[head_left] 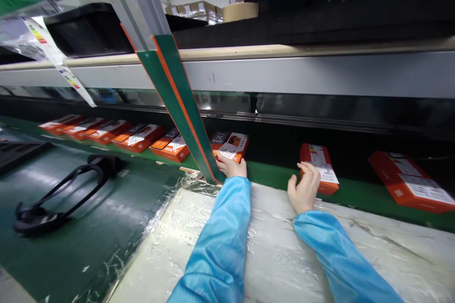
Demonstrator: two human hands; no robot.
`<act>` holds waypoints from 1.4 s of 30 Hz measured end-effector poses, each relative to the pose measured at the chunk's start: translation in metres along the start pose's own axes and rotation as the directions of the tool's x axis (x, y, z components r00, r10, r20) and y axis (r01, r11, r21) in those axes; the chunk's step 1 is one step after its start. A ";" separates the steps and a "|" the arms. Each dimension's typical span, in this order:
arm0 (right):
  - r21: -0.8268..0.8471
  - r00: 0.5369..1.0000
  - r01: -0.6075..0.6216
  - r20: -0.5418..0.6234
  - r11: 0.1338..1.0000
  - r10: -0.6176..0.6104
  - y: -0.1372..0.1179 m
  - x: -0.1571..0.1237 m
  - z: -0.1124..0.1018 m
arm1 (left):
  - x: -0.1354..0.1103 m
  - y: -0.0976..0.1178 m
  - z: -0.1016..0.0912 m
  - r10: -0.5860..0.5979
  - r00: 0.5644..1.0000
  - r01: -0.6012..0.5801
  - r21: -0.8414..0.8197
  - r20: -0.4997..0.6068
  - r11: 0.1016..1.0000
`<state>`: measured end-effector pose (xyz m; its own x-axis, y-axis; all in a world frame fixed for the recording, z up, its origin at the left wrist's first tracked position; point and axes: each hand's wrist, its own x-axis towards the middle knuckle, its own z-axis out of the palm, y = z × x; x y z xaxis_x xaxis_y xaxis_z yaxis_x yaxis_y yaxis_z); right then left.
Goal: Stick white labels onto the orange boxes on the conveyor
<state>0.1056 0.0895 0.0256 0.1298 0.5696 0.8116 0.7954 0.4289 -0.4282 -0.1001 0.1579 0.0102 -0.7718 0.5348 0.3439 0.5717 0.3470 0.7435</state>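
Note:
My left hand (232,167) grips the near end of an orange phone box (232,146) with a white label, lying on the green conveyor belt (270,174). Just to its right, my right hand (304,189) rests with curled fingers against the left side of another orange box (322,166) on the same belt. Both arms wear light blue sleeves and reach over a white work surface wrapped in clear plastic film (284,255).
Several more orange boxes (142,137) line the belt to the left, and one lies far right (412,181). A slanted green-and-orange post (177,104) stands just left of my left hand. A black cable loop (60,194) lies on the green mat. Shelves with black trays run overhead.

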 end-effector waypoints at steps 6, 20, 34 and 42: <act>0.032 1.000 -0.019 0.009 0.999 0.019 0.002 -0.001 0.002 | -0.032 0.017 -0.011 0.069 0.995 -0.075 0.088 0.071 0.993; 0.458 0.816 -0.572 0.398 0.680 0.419 0.000 -0.019 0.036 | -0.030 0.024 -0.016 0.225 0.935 -0.251 0.064 0.273 0.966; 0.636 0.498 -0.771 0.584 0.020 0.641 0.022 -0.002 0.027 | -0.055 0.042 -0.037 0.775 0.542 -0.776 -0.159 0.326 0.610; 0.667 0.594 -0.726 0.484 0.168 0.643 0.027 -0.014 0.037 | 0.022 0.024 -0.049 0.446 0.893 -0.451 0.100 0.067 0.887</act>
<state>0.1031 0.1191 -0.0119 0.3016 0.9533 0.0145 -0.3552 0.1265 -0.9262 -0.1172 0.1404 0.0643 -0.4153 0.6839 0.5998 0.8829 0.1441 0.4470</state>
